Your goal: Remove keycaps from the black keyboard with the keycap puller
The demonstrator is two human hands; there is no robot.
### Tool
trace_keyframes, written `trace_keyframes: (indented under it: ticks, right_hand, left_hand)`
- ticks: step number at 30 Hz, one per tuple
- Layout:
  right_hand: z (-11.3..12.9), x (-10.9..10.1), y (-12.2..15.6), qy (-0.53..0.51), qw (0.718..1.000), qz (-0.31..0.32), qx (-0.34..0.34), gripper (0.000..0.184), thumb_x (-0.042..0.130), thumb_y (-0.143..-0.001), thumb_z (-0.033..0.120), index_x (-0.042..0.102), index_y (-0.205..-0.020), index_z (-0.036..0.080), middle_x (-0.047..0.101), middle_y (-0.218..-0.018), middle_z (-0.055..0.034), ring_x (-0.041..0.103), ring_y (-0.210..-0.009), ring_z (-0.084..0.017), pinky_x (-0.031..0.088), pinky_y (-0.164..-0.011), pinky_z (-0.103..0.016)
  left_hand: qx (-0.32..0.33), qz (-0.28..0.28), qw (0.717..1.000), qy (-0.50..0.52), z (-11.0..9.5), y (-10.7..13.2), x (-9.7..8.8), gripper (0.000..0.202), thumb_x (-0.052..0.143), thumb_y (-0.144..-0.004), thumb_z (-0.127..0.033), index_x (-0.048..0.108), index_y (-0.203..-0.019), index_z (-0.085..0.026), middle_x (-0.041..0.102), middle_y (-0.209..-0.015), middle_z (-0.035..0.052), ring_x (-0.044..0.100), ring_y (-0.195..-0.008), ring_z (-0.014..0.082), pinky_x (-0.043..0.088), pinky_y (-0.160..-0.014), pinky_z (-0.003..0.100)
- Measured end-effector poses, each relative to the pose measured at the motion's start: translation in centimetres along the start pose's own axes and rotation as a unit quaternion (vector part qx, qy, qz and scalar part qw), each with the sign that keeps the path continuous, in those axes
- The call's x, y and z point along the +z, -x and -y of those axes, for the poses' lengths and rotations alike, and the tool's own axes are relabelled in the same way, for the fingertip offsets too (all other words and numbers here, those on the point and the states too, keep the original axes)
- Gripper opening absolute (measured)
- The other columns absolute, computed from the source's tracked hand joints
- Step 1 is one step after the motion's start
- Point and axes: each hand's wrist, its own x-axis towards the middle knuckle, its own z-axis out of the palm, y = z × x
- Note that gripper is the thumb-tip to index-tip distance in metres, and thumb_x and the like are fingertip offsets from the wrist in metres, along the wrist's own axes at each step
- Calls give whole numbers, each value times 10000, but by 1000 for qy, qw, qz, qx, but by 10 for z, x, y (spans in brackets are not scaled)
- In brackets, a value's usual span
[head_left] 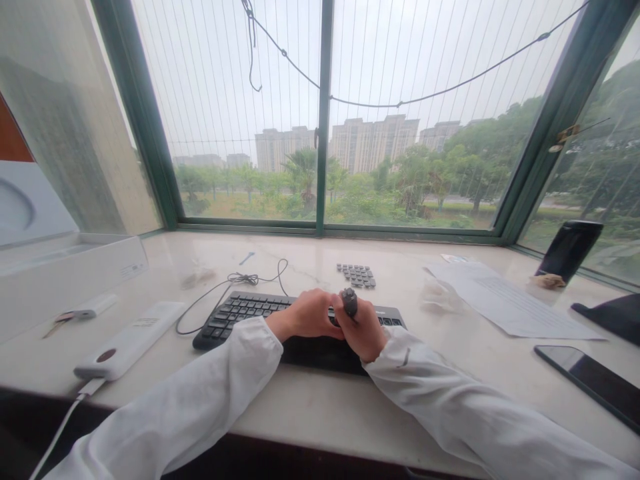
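Note:
A black keyboard (253, 311) lies on the pale counter, its middle covered by both hands. My right hand (365, 331) is closed around a tool with a dark, knobbed handle (349, 303), whose end sticks up out of the fist; it looks like a screwdriver. The tool's lower end is hidden. Beside it, my left hand (313, 313) rests over the keys, fingers curled and thumb touching or very close to the right hand. What its fingertips grip cannot be seen. Behind the keyboard, several loose grey keycaps (356, 275) are laid out in rows.
The keyboard's cable (243, 278) is bundled behind it. A white power bank (131, 340) with a plugged-in cord and a white box (70, 273) are on the left. Printed paper (510, 297), a phone lying flat (595, 383) and a leaning black device (570, 250) are on the right.

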Motion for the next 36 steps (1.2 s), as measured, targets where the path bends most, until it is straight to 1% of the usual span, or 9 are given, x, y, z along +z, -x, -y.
trace_keyframes:
  ticks: [8,13,19,23,25,28,30,33,36]
  right_hand:
    - [-1,0,0,0,1000,7,4,331,425,-909,345,405,-616,194,479,-564,27,434,-541,-116,324,-528,-247]
    - [-1,-1,1,-1,1000,9,6,322,422,-911,332,428,-622,190,498,-576,23,452,-545,-119,338,-537,-248]
    - [-1,-1,1,1,1000,15,-4,330,423,-920,344,401,-626,195,485,-574,25,439,-543,-117,332,-539,-247]
    - [-1,-1,1,4,1000,5,-8,315,421,-921,334,416,-638,196,482,-573,24,435,-545,-119,330,-534,-244]
    - [1,-2,2,1,1000,3,-20,307,422,-921,320,420,-641,197,473,-572,27,426,-542,-114,331,-532,-238]
    - [6,-3,5,4,997,48,-67,306,441,-917,308,421,-632,198,445,-558,39,385,-519,-100,328,-531,-232]
    - [7,-3,5,11,995,56,-77,313,456,-912,314,427,-623,199,434,-544,43,368,-505,-97,320,-526,-238]
    - [5,-2,2,-4,1000,-6,-26,346,457,-914,350,434,-603,201,455,-528,33,407,-508,-109,324,-525,-254]
    - [0,-3,-7,-70,995,-61,26,391,468,-909,404,403,-576,210,423,-487,37,402,-489,-112,325,-508,-262]
  left_hand:
    - [4,-7,1000,-6,2,-1,2,366,726,-632,-511,699,-755,-168,684,-696,36,605,-626,163,408,-579,221]
    - [2,-7,1000,-9,0,0,0,372,730,-632,-517,712,-770,-171,693,-715,35,610,-638,162,407,-579,215]
    - [1,-8,1000,-18,-3,0,-2,377,723,-634,-523,713,-768,-171,694,-719,37,603,-627,158,399,-573,217]
    - [3,-12,1000,-14,-3,1,-2,375,725,-626,-519,708,-763,-171,687,-706,32,591,-614,156,383,-562,222]
    - [4,-15,1000,-2,-3,2,-2,363,731,-624,-502,705,-772,-171,691,-725,29,590,-627,155,384,-569,221]
    - [28,0,999,23,-2,3,-3,250,687,-692,-409,701,-771,-172,696,-751,17,583,-644,140,386,-586,213]
    - [34,1,999,26,-1,4,-3,230,670,-708,-387,701,-765,-167,693,-740,14,574,-635,135,379,-580,211]
    - [20,-22,999,25,-1,3,1,296,715,-667,-447,710,-761,-166,690,-717,11,581,-625,138,373,-575,214]
    - [34,-30,998,54,-1,3,4,278,713,-697,-458,723,-797,-200,700,-736,-18,609,-652,128,386,-607,210]
